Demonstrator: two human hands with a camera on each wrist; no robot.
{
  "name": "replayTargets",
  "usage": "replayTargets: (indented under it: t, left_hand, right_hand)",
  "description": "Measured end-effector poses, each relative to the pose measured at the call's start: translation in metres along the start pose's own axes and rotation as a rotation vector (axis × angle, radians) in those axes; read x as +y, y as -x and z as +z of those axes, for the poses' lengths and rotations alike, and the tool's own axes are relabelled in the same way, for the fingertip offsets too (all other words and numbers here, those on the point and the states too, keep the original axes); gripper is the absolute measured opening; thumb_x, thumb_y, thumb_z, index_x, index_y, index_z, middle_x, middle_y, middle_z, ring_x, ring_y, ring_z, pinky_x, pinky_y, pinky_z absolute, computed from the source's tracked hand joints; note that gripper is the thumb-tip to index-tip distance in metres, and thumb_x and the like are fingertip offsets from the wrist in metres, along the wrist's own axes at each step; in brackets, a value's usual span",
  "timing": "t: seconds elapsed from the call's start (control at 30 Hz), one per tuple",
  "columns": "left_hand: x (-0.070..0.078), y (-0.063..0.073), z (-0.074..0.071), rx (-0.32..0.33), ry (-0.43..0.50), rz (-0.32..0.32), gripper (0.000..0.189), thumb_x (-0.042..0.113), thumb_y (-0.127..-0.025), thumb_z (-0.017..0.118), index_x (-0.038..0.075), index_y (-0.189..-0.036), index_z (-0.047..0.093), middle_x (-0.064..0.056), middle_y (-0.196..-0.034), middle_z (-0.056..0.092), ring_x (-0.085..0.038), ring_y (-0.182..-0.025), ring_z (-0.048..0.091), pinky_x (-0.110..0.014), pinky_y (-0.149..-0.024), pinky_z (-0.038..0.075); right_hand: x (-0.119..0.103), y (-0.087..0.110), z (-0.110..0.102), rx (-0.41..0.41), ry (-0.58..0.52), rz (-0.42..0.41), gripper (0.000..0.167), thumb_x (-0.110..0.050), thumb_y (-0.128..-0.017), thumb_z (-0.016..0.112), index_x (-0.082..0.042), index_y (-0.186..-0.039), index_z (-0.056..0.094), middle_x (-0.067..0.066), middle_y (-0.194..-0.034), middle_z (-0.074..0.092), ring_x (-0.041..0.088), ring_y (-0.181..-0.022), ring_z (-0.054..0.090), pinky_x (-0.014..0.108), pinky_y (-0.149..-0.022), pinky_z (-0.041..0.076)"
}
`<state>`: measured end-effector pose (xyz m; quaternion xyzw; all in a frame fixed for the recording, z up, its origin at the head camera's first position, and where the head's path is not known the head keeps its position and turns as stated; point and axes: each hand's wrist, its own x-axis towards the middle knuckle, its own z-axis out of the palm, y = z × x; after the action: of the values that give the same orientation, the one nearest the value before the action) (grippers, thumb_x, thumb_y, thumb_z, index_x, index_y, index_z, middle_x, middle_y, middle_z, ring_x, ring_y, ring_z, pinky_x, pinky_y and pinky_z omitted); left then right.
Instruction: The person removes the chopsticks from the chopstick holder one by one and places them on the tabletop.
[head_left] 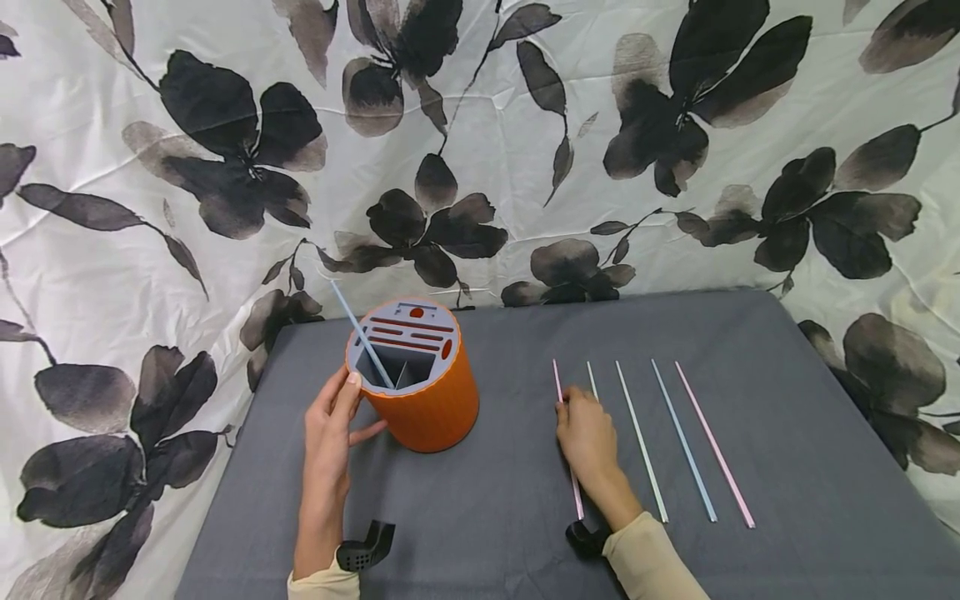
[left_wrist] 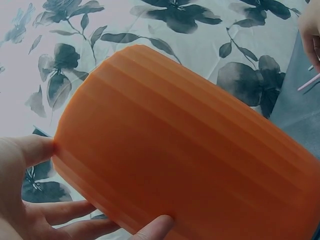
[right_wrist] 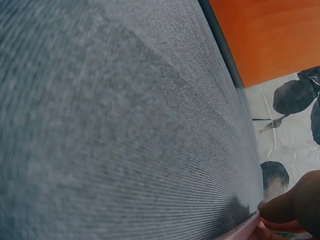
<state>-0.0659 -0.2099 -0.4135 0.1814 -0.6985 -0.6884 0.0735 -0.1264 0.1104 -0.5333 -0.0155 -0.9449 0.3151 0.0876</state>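
My left hand (head_left: 327, 429) touches the left side of an orange ribbed pen holder (head_left: 427, 417), with a fingertip at its grey slotted top rim and another low on the wall. The left wrist view shows its straight fingers spread along the orange wall. A thin light-blue stick (head_left: 360, 332) leans in the front compartment of the holder, its upper end sticking out to the left. On the table to the right, my right hand (head_left: 588, 433) pinches a thin pink stick (head_left: 577, 496), also visible in the right wrist view (right_wrist: 244, 229). That hand partly covers a pale stick (head_left: 592, 377) beside it.
Right of that hand lie a pale green stick (head_left: 641, 442), a light-blue stick (head_left: 684, 440) and another pink stick (head_left: 715, 444), roughly side by side. Grey cloth (head_left: 510, 517) covers the table. A floral curtain (head_left: 480, 125) hangs behind its far edge.
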Motion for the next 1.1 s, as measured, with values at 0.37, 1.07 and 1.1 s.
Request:
replayTargets:
  t: [0.37,1.07,1.1]
  left_hand:
    - [0.003,0.001,0.001,0.005,0.000,-0.011,0.061,0.047,-0.105,0.059,0.019,-0.158,0.046,-0.001,-0.154,0.051,-0.023,-0.141,0.051,-0.039,-0.076,0.067]
    - [-0.005,0.007,0.001,0.005,0.007,-0.010,0.061,0.047,-0.105,0.059,0.019,-0.158,0.046,0.000,-0.154,0.051,-0.022,-0.142,0.050,-0.039,-0.077,0.067]
    - [-0.005,0.007,0.001,0.005,0.008,-0.008,0.061,0.047,-0.105,0.059,0.019,-0.158,0.046,-0.001,-0.155,0.051,-0.022,-0.143,0.049,-0.038,-0.077,0.067]
  right_hand:
    - [-0.002,0.002,-0.001,0.005,0.001,-0.006,0.017,-0.008,-0.093,0.073,-0.002,-0.109,0.069,0.016,-0.091,0.072,0.049,-0.077,0.071,0.061,-0.062,0.055]
    - [-0.037,-0.016,-0.036,0.086,-0.403,-0.542,0.041,-0.005,-0.100,0.067,-0.005,-0.140,0.060,0.012,-0.139,0.059,0.029,-0.128,0.058,0.048,-0.102,0.052]
    - [-0.041,-0.017,-0.038,0.091,-0.409,-0.574,0.041,-0.006,-0.100,0.067,-0.006,-0.141,0.060,0.012,-0.141,0.058,0.029,-0.131,0.056,0.048,-0.105,0.051]
